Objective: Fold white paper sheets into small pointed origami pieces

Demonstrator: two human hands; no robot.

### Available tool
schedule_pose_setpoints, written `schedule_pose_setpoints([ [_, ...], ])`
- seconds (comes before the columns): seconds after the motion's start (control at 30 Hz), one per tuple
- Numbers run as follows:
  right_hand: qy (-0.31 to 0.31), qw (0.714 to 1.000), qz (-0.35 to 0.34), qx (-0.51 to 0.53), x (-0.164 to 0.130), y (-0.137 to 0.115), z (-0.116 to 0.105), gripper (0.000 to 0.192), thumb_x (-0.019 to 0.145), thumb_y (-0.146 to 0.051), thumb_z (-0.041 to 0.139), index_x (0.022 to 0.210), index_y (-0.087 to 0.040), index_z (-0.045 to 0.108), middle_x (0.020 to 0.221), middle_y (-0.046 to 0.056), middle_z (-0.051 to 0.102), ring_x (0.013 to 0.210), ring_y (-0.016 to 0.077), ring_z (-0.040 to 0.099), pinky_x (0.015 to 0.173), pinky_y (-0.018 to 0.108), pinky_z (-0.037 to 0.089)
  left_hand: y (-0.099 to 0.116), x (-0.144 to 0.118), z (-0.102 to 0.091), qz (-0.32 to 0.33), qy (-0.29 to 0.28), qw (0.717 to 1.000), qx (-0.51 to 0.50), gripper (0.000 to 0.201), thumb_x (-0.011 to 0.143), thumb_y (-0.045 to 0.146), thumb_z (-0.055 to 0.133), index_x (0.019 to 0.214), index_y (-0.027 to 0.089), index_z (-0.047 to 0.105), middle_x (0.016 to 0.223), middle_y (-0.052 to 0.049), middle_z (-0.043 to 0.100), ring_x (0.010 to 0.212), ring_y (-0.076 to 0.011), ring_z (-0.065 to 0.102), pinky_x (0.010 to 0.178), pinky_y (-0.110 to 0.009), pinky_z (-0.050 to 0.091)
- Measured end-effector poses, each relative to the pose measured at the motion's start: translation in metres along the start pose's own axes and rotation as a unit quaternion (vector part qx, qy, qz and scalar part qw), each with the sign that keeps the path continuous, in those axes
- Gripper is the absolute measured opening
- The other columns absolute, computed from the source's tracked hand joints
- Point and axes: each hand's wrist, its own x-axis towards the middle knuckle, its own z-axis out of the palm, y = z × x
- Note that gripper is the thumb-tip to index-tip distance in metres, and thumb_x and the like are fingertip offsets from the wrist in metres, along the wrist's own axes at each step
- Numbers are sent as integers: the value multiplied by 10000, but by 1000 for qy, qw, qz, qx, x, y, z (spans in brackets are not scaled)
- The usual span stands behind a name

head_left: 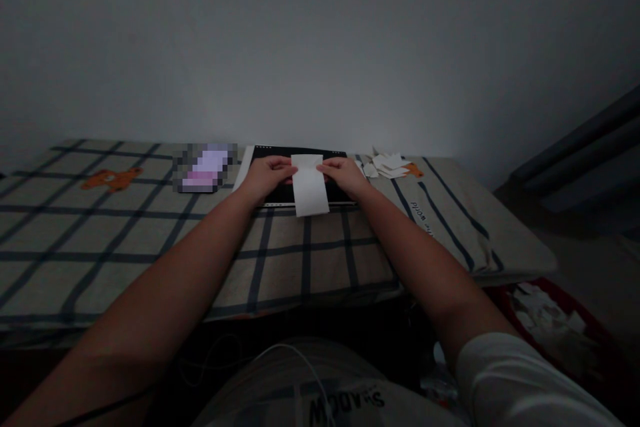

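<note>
Head view, single frame, dim room. Item: one white rectangular strip of paper [309, 184], at centre frame, lying lengthwise toward the viewer; its far part rests on a flat black rectangular board [300, 177] and its near end overhangs the board's front edge onto the checked cloth. The board appears to serve as a firm backing on the soft surface, which would account for the strip being worked there and not on the fabric. Left hand [267, 177]: just left of centre, palm down, fingers curled narrow, fingertips pinching the strip's upper left edge. Right hand [345, 175]: mirrored just right of centre, fingers likewise closed on the upper right edge. Both forearms reach in from the lower corners of the frame and converge, elbows out, wrists low against the board, a posture that seems to steady the strip from both sides. Surface: beige cloth with dark blue grid lines [100, 240], covering the middle band of the frame, with an orange bear motif at the left. Also present: a small pile of white paper scraps [387, 165] right of centre, near the board but apart from it; a blurred pale purple object [204, 168] left of the board; more white scraps in a red container [620, 373] at lower right.
</note>
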Motion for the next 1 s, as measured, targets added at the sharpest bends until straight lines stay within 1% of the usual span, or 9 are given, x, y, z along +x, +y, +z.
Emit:
schedule_pose_setpoints([
  [0.1,15,1000,5,5,2,3,-2,121,815,-262,681,802,-152,730,706,-1,694,631,113,583,678,259,485,-5,3,-3,15,-38,999,17,475,661,234,834,1110,138,712,856,-39,745,796,-176,705,830,-373,603],
  [0.2,31,998,-2,-49,3,6,-5,144,829,-278,682,790,-153,739,677,2,690,621,119,590,670,259,474,-9,6,-7,82,-26,987,135,573,715,293,799,1252,141,669,854,-45,742,789,-189,694,843,-389,581],
  [0.27,36,994,-1,-101,3,7,-7,145,843,-266,673,812,-149,754,686,13,703,630,128,609,681,266,475,-11,7,-9,155,-29,956,246,540,742,320,779,1247,154,685,940,-72,748,862,-214,691,899,-411,553],
  [0.37,36,983,-5,-182,4,9,-8,147,856,-247,669,873,-146,775,760,43,741,666,149,637,706,286,483,-14,9,-11,250,-110,882,384,381,770,370,759,1103,185,759,1177,-107,725,1103,-268,648,1042,-451,475],
  [0.43,39,968,-32,-247,5,12,-8,132,852,-245,687,874,-159,785,842,61,765,748,171,663,757,303,488,-18,11,-11,268,-165,842,439,330,827,400,704,1076,194,773,1276,-105,701,1207,-280,608,1093,-456,436],
  [0.53,36,946,-63,-316,8,16,-8,140,868,-261,684,890,-177,794,926,75,776,846,196,678,808,319,483,-24,13,-11,264,-192,810,487,390,908,426,604,1171,178,748,1343,-115,673,1277,-281,577,1125,-446,413],
  [0.73,34,934,-64,-350,11,20,-8,173,898,-281,664,917,-177,801,977,100,778,893,215,685,827,325,473,-17,10,-7,274,-201,775,532,390,947,401,549,1210,180,733,1371,-104,659,1332,-265,543,1175,-430,360],
  [0.83,60,939,-58,-334,11,19,-7,184,908,-282,648,921,-179,800,957,90,779,874,209,684,817,323,478,-11,6,-5,280,-201,773,532,381,948,404,544,1205,196,733,1359,-86,670,1327,-257,551,1163,-432,373],
  [1.0,77,949,-39,-302,10,15,-7,186,914,-257,637,897,-170,801,898,81,780,847,204,687,808,319,482,-13,7,-7,275,-205,772,535,471,949,453,521,1229,131,719,1386,-139,643,1356,-278,533,1183,-429,349],
])
